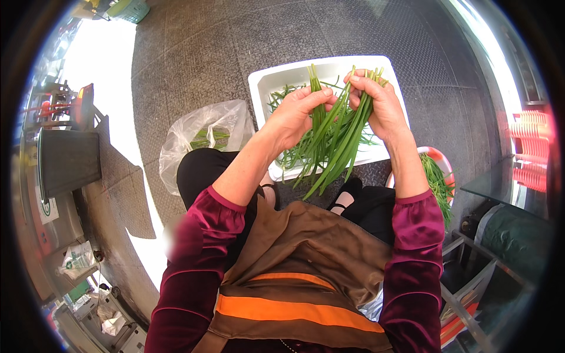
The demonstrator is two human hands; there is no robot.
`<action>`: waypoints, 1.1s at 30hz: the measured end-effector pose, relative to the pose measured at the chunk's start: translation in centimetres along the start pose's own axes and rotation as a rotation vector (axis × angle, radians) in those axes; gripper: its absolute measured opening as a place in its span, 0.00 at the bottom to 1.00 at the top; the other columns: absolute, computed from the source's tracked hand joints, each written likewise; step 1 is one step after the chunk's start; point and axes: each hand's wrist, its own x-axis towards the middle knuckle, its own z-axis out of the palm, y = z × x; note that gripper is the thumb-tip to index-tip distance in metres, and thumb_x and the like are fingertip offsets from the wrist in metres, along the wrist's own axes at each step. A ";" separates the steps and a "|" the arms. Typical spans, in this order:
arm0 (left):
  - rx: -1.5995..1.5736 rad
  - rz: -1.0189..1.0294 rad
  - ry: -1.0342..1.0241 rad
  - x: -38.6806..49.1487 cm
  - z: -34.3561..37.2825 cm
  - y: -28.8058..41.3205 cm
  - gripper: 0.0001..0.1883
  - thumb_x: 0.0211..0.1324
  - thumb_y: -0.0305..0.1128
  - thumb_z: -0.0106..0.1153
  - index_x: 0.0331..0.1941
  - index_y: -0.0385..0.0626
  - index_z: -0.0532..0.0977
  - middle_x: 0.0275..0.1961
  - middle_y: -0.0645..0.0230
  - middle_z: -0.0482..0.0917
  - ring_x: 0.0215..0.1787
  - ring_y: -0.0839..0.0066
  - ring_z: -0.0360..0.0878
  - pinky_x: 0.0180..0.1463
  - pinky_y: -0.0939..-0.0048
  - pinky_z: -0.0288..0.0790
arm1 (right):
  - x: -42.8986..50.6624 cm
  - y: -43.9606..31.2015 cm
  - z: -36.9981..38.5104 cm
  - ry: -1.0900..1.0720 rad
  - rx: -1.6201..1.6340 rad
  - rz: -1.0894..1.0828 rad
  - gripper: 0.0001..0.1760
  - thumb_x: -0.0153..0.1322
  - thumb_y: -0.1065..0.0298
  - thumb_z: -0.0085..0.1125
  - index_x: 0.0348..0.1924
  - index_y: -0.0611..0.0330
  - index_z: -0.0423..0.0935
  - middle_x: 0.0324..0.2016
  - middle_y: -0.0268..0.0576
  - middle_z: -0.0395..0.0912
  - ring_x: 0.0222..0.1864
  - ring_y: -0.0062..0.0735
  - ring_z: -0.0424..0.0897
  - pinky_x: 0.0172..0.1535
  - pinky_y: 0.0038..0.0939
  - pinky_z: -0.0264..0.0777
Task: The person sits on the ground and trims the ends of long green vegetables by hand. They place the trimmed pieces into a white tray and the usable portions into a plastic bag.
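Note:
My left hand [302, 110] grips a small bunch of garlic chives [317, 114], stem ends up, over a white plastic tub [258, 90]. Close by on the right, my right hand [377, 99] holds a larger bunch of chives [353, 128] near its pale cut ends. The long green leaves of both bunches hang down toward my feet and overlap. Below my hands, loose chives [293, 156] lie in the tub, partly hidden by the bunches.
A clear plastic bag [176, 137] with green stalks sits left of the tub. At right, a red and white basin [443, 165] holds more chives [432, 181]. Farther right are a glass shelf [499, 181] and stacked pink plastic items [529, 137]. A dark bin [70, 159] stands left.

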 end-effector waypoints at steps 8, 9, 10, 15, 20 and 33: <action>0.042 0.068 0.034 0.0 -0.1 0.0 0.17 0.65 0.36 0.57 0.53 0.39 0.73 0.50 0.60 0.77 0.49 0.74 0.76 0.53 0.66 0.77 | 0.1 0.0 0.2 0.012 -0.152 -0.065 0.08 0.71 0.64 0.59 0.35 0.60 0.78 0.30 0.36 0.80 0.27 0.18 0.73 0.31 0.20 0.67; 0.085 0.074 -0.001 0.0 0.0 0.0 0.18 0.66 0.37 0.56 0.54 0.39 0.72 0.51 0.60 0.77 0.50 0.74 0.75 0.53 0.66 0.77 | 0.0 0.0 0.3 -0.007 -0.224 -0.046 0.09 0.71 0.63 0.59 0.36 0.60 0.78 0.30 0.36 0.80 0.28 0.18 0.74 0.31 0.20 0.68; 0.140 0.061 -0.006 0.0 0.2 0.0 0.18 0.66 0.37 0.55 0.55 0.39 0.72 0.52 0.60 0.77 0.51 0.74 0.75 0.53 0.66 0.77 | -0.1 0.0 0.5 -0.013 -0.302 -0.033 0.09 0.72 0.63 0.59 0.37 0.60 0.78 0.30 0.36 0.80 0.30 0.17 0.74 0.32 0.20 0.69; 0.423 0.025 -0.087 -0.7 0.5 -0.3 0.21 0.67 0.40 0.53 0.59 0.41 0.70 0.53 0.64 0.76 0.44 0.76 0.78 0.51 0.69 0.75 | -0.5 1.6 2.1 -0.077 -0.279 -0.079 0.09 0.70 0.66 0.63 0.39 0.63 0.79 0.28 0.34 0.79 0.30 0.18 0.76 0.35 0.21 0.72; 0.290 0.076 -0.114 -0.3 0.6 -0.7 0.19 0.64 0.35 0.58 0.56 0.43 0.72 0.49 0.68 0.77 0.43 0.78 0.78 0.48 0.72 0.75 | -0.7 1.3 2.0 -0.054 -0.250 0.001 0.08 0.69 0.69 0.64 0.36 0.63 0.77 0.26 0.33 0.78 0.27 0.18 0.76 0.31 0.20 0.71; 0.150 0.221 0.189 0.2 -0.8 0.4 0.04 0.62 0.27 0.59 0.39 0.42 0.78 0.38 0.70 0.80 0.38 0.78 0.79 0.47 0.71 0.78 | -0.5 0.5 0.3 -0.041 -0.645 -0.067 0.06 0.69 0.66 0.63 0.33 0.59 0.78 0.25 0.25 0.75 0.27 0.12 0.71 0.32 0.18 0.65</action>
